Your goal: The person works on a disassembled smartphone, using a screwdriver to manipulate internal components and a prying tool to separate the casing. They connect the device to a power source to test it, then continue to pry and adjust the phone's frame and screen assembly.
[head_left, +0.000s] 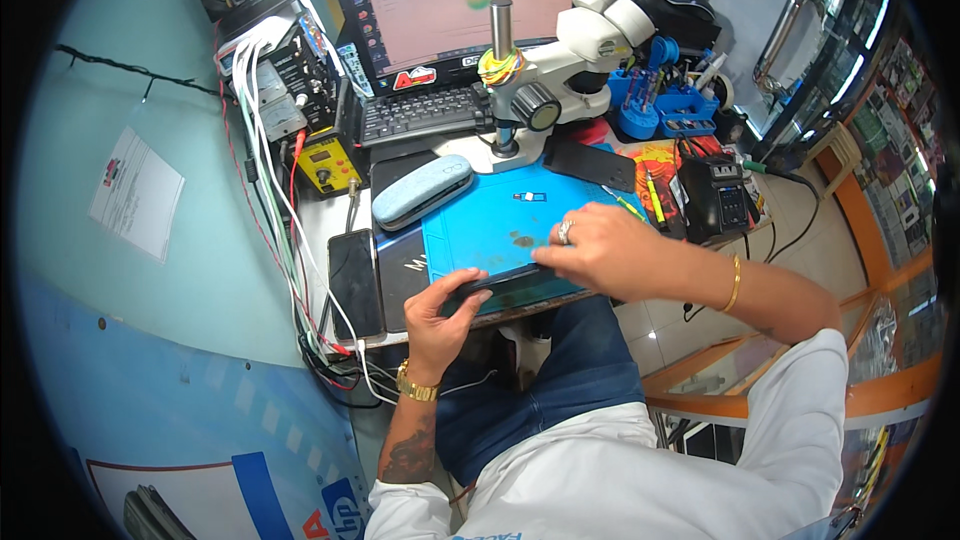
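Over the near edge of the blue work mat [455,235], a dark, thin, flat phone-like device [500,281] is tilted so that mainly its edge shows. My left hand [445,315] grips its left end between thumb and fingers. At its right end is my right hand [605,252], with the fingers closed in a pinch; what lies between the fingertips is hidden. A small dark tray-like part [530,197] with a pale piece in it rests on the mat beyond both hands.
A microscope [540,105] stands behind the mat, before a keyboard [425,118] and monitor. A grey-blue case [422,190] and black phone [355,285] lie left. A dark flat panel [590,162], a yellow tool [655,202] and a black station [715,198] are at right.
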Demonstrator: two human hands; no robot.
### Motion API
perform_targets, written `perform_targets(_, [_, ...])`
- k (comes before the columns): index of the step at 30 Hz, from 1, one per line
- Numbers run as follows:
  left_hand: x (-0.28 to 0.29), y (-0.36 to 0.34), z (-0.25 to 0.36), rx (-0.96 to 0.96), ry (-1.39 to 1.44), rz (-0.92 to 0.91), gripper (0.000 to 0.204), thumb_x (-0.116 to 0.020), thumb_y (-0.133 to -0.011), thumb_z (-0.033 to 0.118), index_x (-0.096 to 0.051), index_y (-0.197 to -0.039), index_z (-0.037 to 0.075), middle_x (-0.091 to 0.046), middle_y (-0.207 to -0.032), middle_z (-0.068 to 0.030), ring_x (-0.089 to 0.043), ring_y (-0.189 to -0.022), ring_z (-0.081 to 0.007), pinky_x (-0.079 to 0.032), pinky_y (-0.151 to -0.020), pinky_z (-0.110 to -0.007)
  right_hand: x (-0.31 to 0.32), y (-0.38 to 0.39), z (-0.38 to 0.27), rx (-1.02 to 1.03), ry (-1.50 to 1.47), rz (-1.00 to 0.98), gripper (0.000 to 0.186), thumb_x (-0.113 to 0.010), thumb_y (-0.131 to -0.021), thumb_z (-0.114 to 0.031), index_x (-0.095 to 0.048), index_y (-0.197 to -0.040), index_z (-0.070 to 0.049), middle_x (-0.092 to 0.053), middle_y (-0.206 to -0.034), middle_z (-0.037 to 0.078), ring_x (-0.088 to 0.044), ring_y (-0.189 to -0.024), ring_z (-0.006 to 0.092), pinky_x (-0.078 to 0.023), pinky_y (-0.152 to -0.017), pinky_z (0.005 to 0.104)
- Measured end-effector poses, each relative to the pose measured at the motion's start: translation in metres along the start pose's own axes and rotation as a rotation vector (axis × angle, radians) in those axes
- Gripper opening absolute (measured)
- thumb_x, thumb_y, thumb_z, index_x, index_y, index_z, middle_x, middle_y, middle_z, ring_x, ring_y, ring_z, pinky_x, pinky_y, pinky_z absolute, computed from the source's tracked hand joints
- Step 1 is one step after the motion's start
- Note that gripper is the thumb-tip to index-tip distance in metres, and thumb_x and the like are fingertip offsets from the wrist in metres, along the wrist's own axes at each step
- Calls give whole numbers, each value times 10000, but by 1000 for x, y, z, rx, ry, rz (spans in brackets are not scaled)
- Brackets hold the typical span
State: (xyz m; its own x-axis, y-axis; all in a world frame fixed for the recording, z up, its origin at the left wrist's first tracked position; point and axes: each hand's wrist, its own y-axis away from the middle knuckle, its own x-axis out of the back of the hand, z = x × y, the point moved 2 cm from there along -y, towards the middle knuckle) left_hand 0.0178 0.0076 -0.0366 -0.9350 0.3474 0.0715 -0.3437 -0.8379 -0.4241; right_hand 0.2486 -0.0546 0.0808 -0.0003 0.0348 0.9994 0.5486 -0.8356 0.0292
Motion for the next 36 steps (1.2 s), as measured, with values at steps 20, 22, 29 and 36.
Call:
perform_targets(20, [5,-7,10,55,-154,-106,229,-760,-859,-31,-718,-1084,-29,-746,-964,-70,-686,-816,-82,-551,-737,-228,-42,-4,0,-112,-255,607,478,-815,-767,-216,-678,-1205,-85,-660,-1090,101,-612,-1016,279,-454,-892,413])
perform_targets(22, [6,-7,10,65,-137,-117,232,-756,-861,-36,-715,-1089,-30,-739,-951,-57,-682,-809,-77,-547,-735,-223,-46,18,18,-243,-396,525,492,-832,-749,-199,-689,-1201,-66,-685,-1047,91,-639,-988,270,-478,-880,389])
perform_targets(29, [9,-2,4,60,-69,-118,222,-731,-871,-71,-709,-1088,-29,-722,-925,-40,-671,-817,-73,-537,-742,-218,-76,44,28,-377,-893,486,248,-726,-812,-60,-725,-1054,-7,-717,-870,98,-651,-805,228,-500,-758,343])
perform_targets(36, [10,4,7,108,65,-3,255,-744,-849,-93,-714,-1095,-35,-723,-943,-34,-666,-829,-75,-531,-745,-217,-69,33,33,-312,-978,609,202,-718,-854,-46,-720,-1053,-9,-728,-897,102,-655,-822,218,-498,-779,333])
